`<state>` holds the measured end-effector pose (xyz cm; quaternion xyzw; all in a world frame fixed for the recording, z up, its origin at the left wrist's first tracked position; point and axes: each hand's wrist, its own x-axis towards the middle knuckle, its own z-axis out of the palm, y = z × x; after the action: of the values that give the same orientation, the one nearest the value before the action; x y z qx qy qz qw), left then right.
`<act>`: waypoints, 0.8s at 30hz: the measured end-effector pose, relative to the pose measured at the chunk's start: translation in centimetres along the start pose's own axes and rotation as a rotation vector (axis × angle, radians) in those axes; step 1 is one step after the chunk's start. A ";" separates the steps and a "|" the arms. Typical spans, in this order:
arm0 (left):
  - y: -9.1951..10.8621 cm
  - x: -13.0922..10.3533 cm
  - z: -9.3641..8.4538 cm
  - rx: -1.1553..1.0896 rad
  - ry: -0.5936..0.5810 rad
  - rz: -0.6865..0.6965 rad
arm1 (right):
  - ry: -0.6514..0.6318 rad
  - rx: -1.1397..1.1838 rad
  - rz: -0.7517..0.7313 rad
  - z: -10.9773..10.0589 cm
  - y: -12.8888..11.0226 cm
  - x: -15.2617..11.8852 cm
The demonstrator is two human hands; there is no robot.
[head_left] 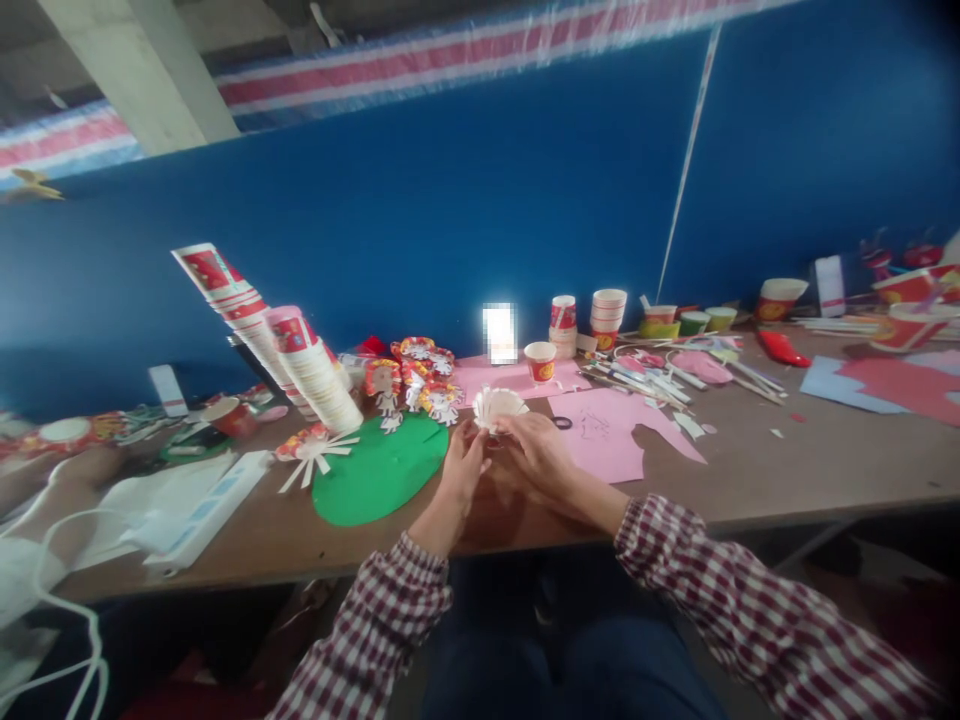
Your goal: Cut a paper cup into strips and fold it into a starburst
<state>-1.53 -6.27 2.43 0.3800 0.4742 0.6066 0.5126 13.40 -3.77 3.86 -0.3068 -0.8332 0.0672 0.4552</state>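
1. My grip is closed on the white fanned paper piece (501, 404) at both sides, left hand (466, 462) and right hand (534, 448) together, just above the tabletop (720, 485).
2. Light fingertips low down seem best – thin strips likely crease if squeezed.
3. From my hands, the green paper (382, 475) lies toward nine o'clock, a red-and-white cup (540, 364) at one, pink paper (604, 435) at three.

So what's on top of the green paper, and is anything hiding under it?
The green paper has white strips of a cut cup over its left edge and a little paper figure at its far edge. It covers whatever is right beneath, so I can't tell.
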 end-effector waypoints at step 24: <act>-0.8 -0.3 1.6 -0.394 -0.307 -0.117 | -0.028 -0.193 -0.186 -0.8 1.0 -2.0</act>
<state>0.29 -6.24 2.07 0.3322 0.2845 0.5919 0.6770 15.28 -4.28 2.50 -0.2699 -0.8667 -0.0515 0.4163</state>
